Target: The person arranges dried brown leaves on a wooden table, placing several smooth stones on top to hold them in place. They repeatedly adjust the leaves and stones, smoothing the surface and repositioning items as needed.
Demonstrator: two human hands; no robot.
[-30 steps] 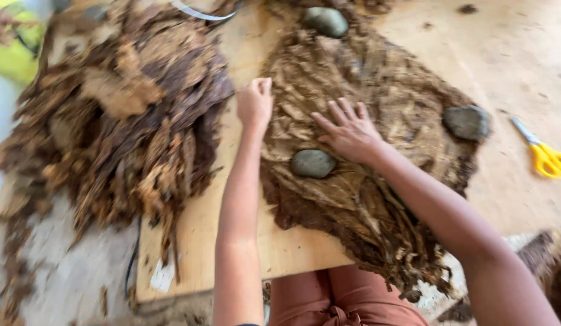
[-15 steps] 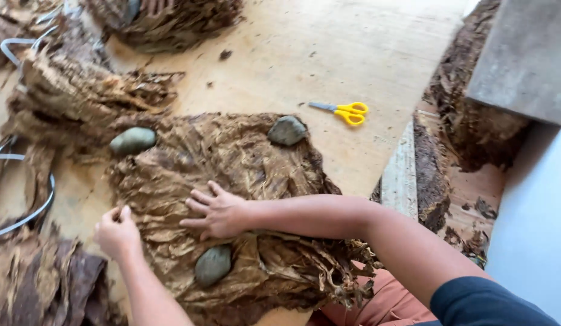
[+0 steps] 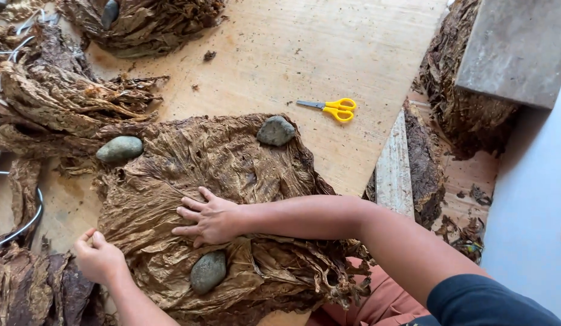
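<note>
A flat stack of brown dried leaves (image 3: 214, 181) lies on a plywood board (image 3: 304, 54), weighted by three grey stones (image 3: 276, 131), (image 3: 119, 148), (image 3: 208, 271). My right hand (image 3: 208, 218) rests palm down on the stack, fingers spread, just above the nearest stone. My left hand (image 3: 99, 258) pinches the left edge of the top leaf between thumb and fingers.
Yellow-handled scissors (image 3: 330, 108) lie on the board to the right of the stack. Loose heaps of dried leaves (image 3: 63, 102) sit at the left and top, with wire loops (image 3: 21, 223) at the left edge. More leaf piles and a grey slab (image 3: 516, 48) stand at the right.
The view has swung from left to right, so the stack now sits lower left. My right hand stays pressed on the leaves and my left hand keeps its pinch on the leaf edge.
</note>
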